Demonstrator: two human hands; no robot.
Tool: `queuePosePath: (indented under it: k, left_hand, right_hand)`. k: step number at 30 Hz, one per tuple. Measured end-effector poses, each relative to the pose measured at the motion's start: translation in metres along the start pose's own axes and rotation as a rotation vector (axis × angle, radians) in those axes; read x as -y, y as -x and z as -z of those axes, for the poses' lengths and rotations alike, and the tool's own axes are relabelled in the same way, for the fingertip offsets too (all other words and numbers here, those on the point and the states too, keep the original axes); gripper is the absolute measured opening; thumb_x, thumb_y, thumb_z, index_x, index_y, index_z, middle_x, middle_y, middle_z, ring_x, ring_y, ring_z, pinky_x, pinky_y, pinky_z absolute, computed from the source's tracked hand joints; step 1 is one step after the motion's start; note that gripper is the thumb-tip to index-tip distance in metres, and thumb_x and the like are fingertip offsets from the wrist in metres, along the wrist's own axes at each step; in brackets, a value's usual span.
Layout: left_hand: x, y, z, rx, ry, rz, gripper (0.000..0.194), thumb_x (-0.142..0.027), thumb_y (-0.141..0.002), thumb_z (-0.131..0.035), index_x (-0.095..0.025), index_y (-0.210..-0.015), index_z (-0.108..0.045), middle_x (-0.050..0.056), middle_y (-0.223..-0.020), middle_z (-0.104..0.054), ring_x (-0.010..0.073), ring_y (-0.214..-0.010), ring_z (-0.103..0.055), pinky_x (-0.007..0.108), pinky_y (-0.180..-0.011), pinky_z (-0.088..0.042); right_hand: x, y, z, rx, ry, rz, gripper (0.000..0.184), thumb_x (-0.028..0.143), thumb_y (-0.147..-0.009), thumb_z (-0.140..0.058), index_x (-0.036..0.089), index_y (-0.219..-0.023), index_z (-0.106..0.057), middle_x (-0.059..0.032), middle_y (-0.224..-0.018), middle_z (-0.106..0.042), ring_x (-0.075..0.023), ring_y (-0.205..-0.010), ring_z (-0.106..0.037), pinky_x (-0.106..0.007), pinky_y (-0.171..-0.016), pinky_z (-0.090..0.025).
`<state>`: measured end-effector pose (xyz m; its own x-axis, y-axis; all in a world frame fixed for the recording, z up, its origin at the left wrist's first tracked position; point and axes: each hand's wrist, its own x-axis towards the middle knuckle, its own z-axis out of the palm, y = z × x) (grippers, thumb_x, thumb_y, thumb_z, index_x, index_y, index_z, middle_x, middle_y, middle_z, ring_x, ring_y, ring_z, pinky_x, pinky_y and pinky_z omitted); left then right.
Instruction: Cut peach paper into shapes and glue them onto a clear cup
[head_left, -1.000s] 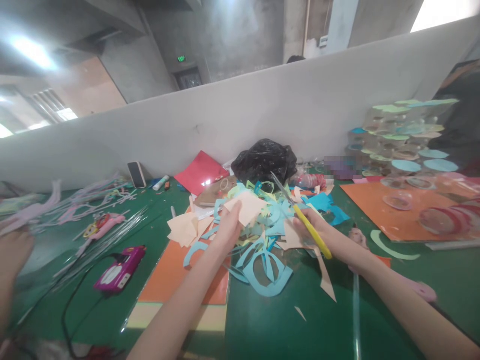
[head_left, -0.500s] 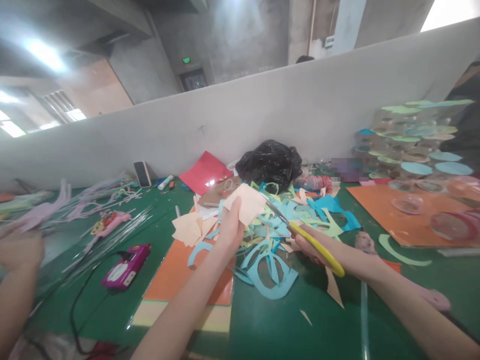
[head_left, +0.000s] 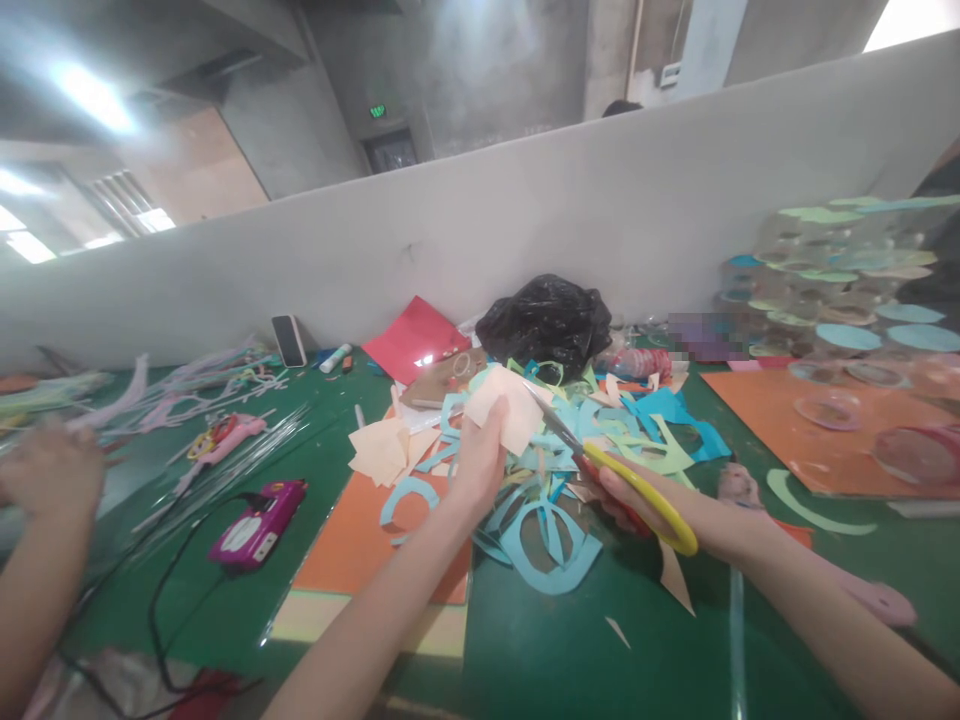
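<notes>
My left hand [head_left: 477,460] is closed on a peach piece of paper [head_left: 507,406], held up above a heap of blue, green and peach paper scraps [head_left: 570,450]. My right hand [head_left: 637,500] grips yellow-handled scissors [head_left: 637,488]; their blades point up-left and meet the paper's right edge. A large blue cut-out shape [head_left: 547,545] lies on the green table [head_left: 570,650] just below both hands.
A black plastic bag [head_left: 547,322], red sheet [head_left: 412,338] and phone [head_left: 286,340] stand by the white partition. A magenta glue gun [head_left: 259,525] with black cord lies left. Orange sheets [head_left: 810,420] and paper-topped cups [head_left: 847,290] fill the right. Another person's hand [head_left: 49,470] is at far left.
The scissors swung from pointing up and away to the paper's edge, and my right hand drew closer. My left hand kept hold of the peach paper. The other person's hand shifted right.
</notes>
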<state>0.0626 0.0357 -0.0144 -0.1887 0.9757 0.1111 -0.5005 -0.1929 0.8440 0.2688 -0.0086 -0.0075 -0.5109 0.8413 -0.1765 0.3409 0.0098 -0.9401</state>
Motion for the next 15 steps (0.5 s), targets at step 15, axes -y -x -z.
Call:
queuePosePath:
  k: [15]
  left_hand:
    - [0.002,0.011,-0.003,0.014,0.051,0.06,0.059,-0.021,-0.072,-0.08,-0.02,-0.128,-0.062,0.007,-0.116,-0.074,0.0219,-0.115,-0.067,0.031,-0.103,-0.048]
  right_hand:
    - [-0.039,-0.035,-0.008,-0.024,-0.153,0.037,0.074,0.096,-0.075,-0.036,0.023,-0.071,-0.045,0.0031,-0.042,-0.044,-0.0116,-0.035,-0.041,-0.027,-0.039,-0.035]
